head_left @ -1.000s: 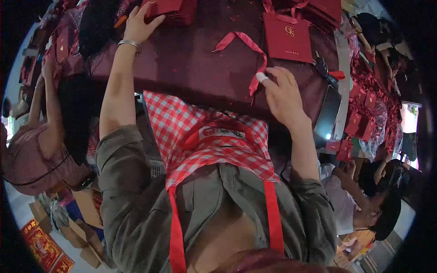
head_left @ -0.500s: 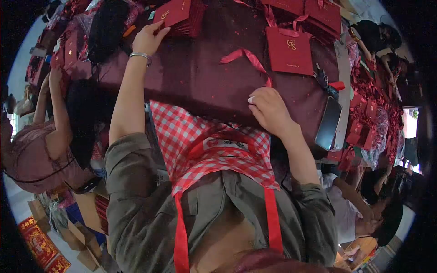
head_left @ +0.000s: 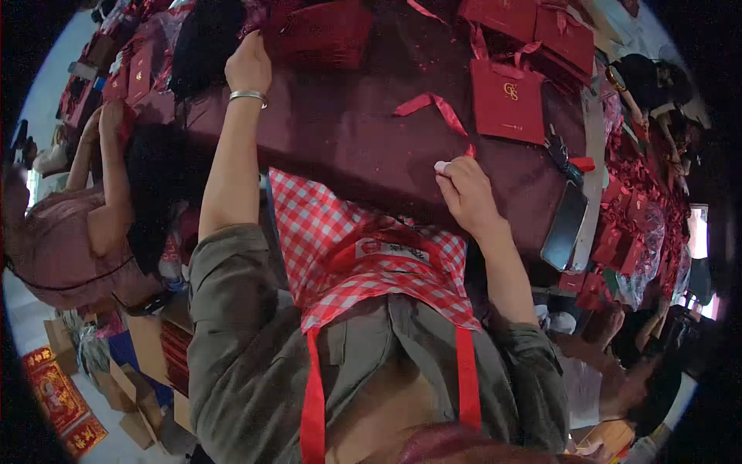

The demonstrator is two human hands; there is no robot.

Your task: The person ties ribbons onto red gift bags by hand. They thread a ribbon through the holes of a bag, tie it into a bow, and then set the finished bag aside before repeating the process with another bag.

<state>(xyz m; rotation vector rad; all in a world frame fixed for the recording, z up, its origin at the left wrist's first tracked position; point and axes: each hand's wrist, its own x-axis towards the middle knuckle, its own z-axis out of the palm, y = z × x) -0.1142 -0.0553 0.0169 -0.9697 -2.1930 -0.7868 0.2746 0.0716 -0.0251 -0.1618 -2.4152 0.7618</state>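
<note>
**Ribbon and bag stack**

A red ribbon (head_left: 437, 108) lies looped and slack on the dark maroon surface (head_left: 348, 131), one end pinched in the right hand (head_left: 464, 193). The left hand (head_left: 249, 66) rests against a stack of red paper bags (head_left: 325, 35) at the surface's far edge.

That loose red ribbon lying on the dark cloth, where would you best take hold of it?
Probably at the bent top of the red ribbon, where it arches up off the cloth, coming from above with two fingers. The rest lies flat and offers little to pinch. Its near end already sits at the right hand.
</note>
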